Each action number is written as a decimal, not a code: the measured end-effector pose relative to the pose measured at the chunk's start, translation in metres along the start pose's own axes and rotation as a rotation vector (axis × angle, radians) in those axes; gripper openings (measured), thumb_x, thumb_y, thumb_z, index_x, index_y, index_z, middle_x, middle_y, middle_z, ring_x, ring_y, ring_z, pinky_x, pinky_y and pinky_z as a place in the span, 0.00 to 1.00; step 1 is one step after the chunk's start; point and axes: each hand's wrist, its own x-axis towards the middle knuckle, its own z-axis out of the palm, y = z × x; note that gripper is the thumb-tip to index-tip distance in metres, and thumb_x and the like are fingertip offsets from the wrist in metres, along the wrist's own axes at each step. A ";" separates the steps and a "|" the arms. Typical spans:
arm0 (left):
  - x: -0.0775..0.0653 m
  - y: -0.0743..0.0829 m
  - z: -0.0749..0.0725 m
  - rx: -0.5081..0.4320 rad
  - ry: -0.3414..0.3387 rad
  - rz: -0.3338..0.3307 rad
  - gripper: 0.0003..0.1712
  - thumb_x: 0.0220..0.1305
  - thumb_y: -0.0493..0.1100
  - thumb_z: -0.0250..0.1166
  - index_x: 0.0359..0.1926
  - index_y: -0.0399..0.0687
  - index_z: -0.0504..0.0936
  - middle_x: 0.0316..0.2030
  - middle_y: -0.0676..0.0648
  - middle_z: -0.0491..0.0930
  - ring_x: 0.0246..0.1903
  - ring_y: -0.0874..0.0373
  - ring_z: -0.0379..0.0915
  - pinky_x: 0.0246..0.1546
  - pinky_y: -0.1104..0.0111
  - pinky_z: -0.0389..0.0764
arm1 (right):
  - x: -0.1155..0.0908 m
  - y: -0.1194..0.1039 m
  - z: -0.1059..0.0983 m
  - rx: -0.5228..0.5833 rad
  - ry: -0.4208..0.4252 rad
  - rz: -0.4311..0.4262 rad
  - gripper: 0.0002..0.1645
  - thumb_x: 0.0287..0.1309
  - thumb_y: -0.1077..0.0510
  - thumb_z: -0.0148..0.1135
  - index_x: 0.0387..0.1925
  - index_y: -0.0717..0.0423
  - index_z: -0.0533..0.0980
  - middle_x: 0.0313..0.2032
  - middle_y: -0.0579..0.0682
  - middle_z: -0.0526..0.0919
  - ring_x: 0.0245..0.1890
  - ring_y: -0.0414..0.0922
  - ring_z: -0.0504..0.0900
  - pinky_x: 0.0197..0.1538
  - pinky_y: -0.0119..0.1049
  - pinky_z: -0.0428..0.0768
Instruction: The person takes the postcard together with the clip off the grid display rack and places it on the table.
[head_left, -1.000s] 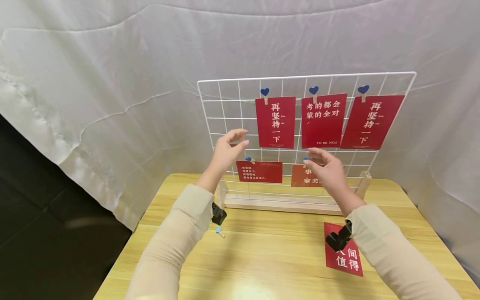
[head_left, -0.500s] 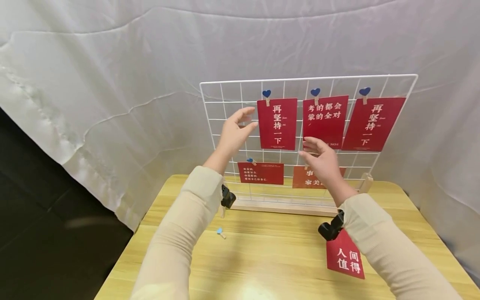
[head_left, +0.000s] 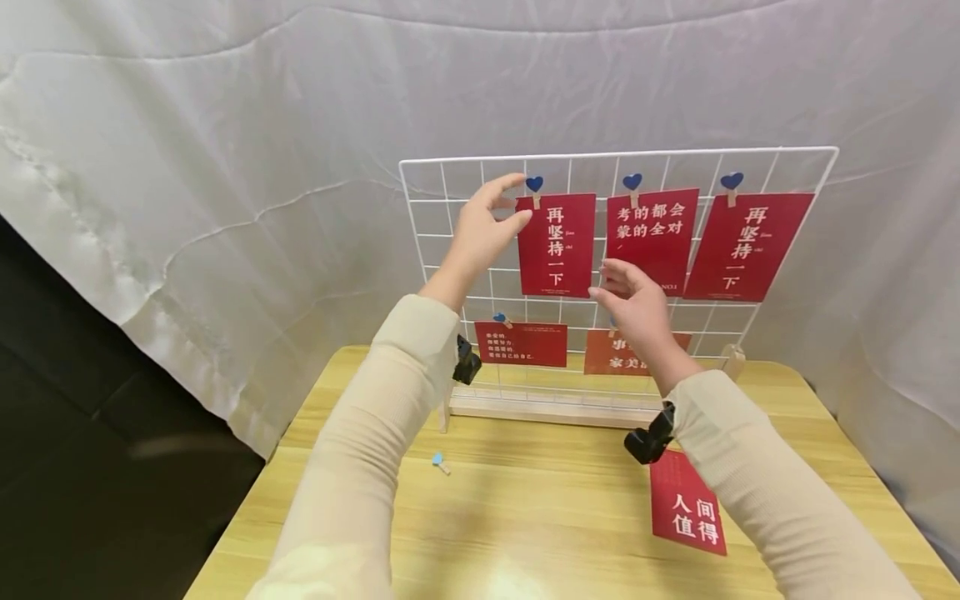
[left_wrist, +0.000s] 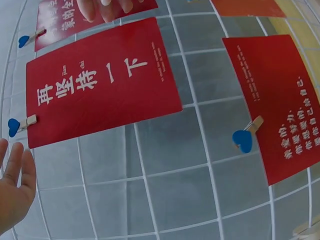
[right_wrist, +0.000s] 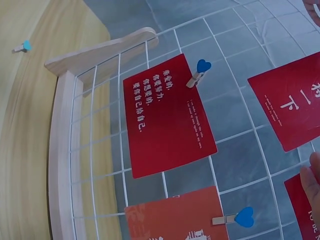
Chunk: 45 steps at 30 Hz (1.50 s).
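My left hand [head_left: 482,229] is raised beside the upper left red card [head_left: 556,246], thumb and fingers spread apart. In the left wrist view its fingertips are just short of the blue heart clothespin [left_wrist: 21,125] on that card's top edge. Nothing is between its fingers. My right hand [head_left: 637,308] hovers before the middle red card [head_left: 652,237], fingers loosely bent and holding nothing, and covers part of the orange card [head_left: 603,354] below. A white wire grid [head_left: 450,218] bears the cards, each pinned by a heart clothespin.
A third upper red card [head_left: 750,246] hangs at right, a wide red card [head_left: 521,343] lower left. On the wooden table [head_left: 525,500] lie a light-blue heart clothespin [head_left: 440,463] and a loose red card [head_left: 686,508]. The grid's wooden base [head_left: 555,408] stands behind; a pale curtain [head_left: 300,125] hangs beyond.
My left hand has risen and moved right, from left of the grid's middle to the upper left card's clothespin. The right hand has moved up and slightly left.
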 end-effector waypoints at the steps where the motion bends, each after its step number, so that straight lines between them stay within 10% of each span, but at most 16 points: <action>1: 0.002 0.001 0.000 0.005 -0.003 0.005 0.26 0.56 0.43 0.58 0.57 0.57 0.66 0.53 0.55 0.65 0.48 0.61 0.64 0.38 0.73 0.73 | 0.001 -0.001 0.001 0.002 0.001 0.003 0.29 0.51 0.53 0.58 0.56 0.52 0.64 0.51 0.50 0.70 0.50 0.45 0.68 0.49 0.40 0.70; 19: 0.025 0.015 0.012 0.149 -0.049 -0.022 0.24 0.57 0.43 0.57 0.56 0.57 0.68 0.46 0.52 0.72 0.37 0.63 0.70 0.34 0.75 0.73 | 0.013 -0.008 0.010 0.065 0.012 0.053 0.31 0.51 0.55 0.58 0.58 0.50 0.62 0.54 0.51 0.67 0.49 0.47 0.67 0.47 0.41 0.70; 33: 0.035 0.026 0.013 0.590 -0.094 0.030 0.21 0.61 0.43 0.52 0.56 0.55 0.68 0.52 0.54 0.68 0.45 0.64 0.65 0.44 0.77 0.66 | 0.024 -0.011 0.014 0.105 0.061 0.077 0.27 0.52 0.58 0.57 0.56 0.51 0.65 0.49 0.55 0.72 0.51 0.46 0.68 0.49 0.39 0.70; 45: 0.043 0.022 0.013 0.662 -0.013 0.131 0.15 0.60 0.36 0.50 0.45 0.51 0.77 0.41 0.50 0.72 0.42 0.60 0.68 0.45 0.75 0.65 | 0.027 -0.007 0.022 0.117 0.144 0.001 0.22 0.52 0.64 0.56 0.52 0.56 0.69 0.33 0.50 0.74 0.37 0.41 0.72 0.36 0.25 0.72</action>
